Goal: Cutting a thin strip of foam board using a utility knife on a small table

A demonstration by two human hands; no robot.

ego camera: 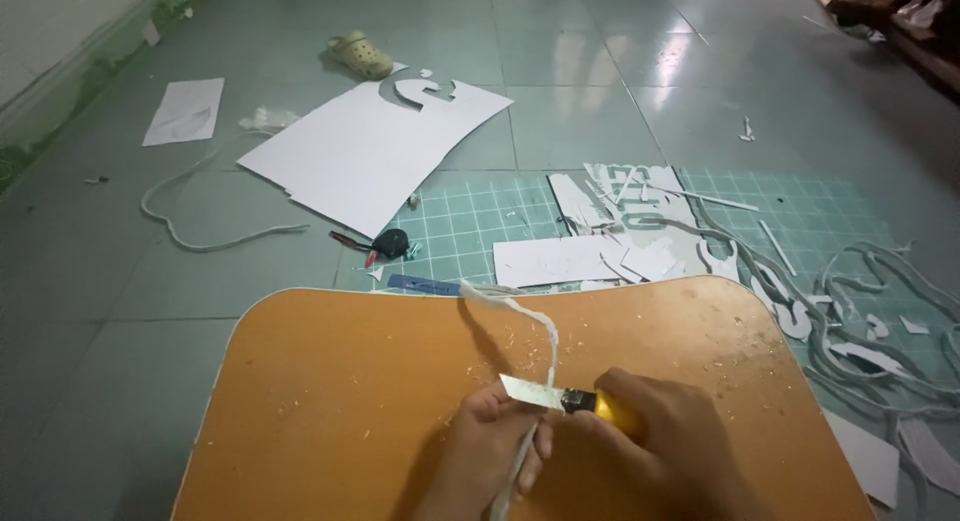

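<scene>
My right hand (665, 436) grips a utility knife with a yellow handle (615, 411); its bare blade (530, 391) points left. My left hand (490, 441) pinches a thin white strip (545, 341) that runs from under my fingers up across the orange board (350, 401) to its far edge. The blade lies across the strip just above my left fingers. Small shavings are scattered on the board around both hands.
A green cutting mat (470, 221) lies on the tiled floor beyond the board, covered with white offcuts and a blue ruler (425, 284). A large white sheet (370, 151) with a cut-out, a sandal (360, 54), a black-and-red tool (385, 246) and tangled white strips (880, 321) lie around.
</scene>
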